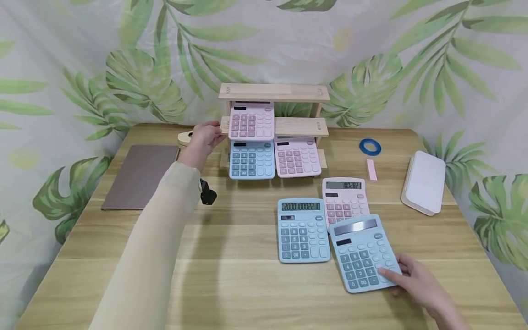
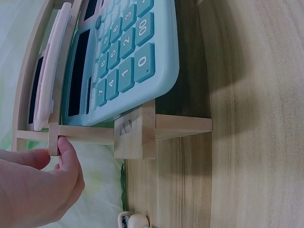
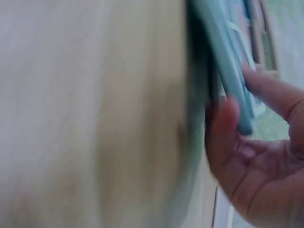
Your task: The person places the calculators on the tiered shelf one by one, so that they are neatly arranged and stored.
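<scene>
My left hand (image 1: pixel 203 140) pinches the left end of the middle slat of a wooden rack (image 1: pixel 272 91), thumb on one side and fingers on the other in the left wrist view. A pink calculator (image 1: pixel 251 121) leans on the upper tier. Below it sit a blue calculator (image 1: pixel 251 160) and another pink calculator (image 1: pixel 298 156). My right hand (image 1: pixel 416 279) grips the lower right corner of a blue calculator (image 1: pixel 363 256), thumb on top and fingers beneath. That calculator is tilted and partly covers a pink calculator (image 1: pixel 345 201). Another blue calculator (image 1: pixel 303 231) lies just left of it.
A brown flat board (image 1: pixel 140 176) lies at the left. Behind my left hand is a cream tape dispenser (image 1: pixel 185 137). On the right are a blue tape ring (image 1: pixel 370 147), a small pink strip (image 1: pixel 371 169) and a white case (image 1: pixel 424 183). A leafy curtain (image 1: pixel 350 59) hangs behind the table.
</scene>
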`<state>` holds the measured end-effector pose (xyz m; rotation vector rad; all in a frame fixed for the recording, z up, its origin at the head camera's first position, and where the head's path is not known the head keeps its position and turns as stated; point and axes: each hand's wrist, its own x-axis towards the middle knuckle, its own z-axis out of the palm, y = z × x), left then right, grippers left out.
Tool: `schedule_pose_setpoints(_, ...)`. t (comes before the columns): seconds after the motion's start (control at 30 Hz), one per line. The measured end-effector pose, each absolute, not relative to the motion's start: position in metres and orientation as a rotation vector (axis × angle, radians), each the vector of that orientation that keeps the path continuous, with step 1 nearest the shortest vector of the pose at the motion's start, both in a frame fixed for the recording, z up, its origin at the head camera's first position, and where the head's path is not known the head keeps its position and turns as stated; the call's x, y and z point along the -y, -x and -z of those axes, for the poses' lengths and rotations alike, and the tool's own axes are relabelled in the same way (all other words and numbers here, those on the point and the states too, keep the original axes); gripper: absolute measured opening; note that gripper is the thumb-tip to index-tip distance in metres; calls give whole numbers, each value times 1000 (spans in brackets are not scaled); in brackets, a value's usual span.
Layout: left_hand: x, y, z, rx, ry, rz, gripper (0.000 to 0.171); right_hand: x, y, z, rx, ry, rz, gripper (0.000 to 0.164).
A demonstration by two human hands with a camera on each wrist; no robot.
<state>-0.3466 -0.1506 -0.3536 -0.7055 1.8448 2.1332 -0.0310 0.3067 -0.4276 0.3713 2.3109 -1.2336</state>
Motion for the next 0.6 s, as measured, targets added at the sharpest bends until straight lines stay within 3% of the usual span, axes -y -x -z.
schedule_pose_setpoints(0.17,153,346,355,-1865,695,-2140,55,-316,37,418,-2063,-275,1605,64)
schedule_pose_setpoints(0.33,154,347,355,-1862,706,-2150,54,-313,61,405,-1648,-136,2078,26)
schedule_pose_setpoints(0.6,151,345,358,-1829,708,-2168,55,-271,132,369,-1228,-190,2299,25)
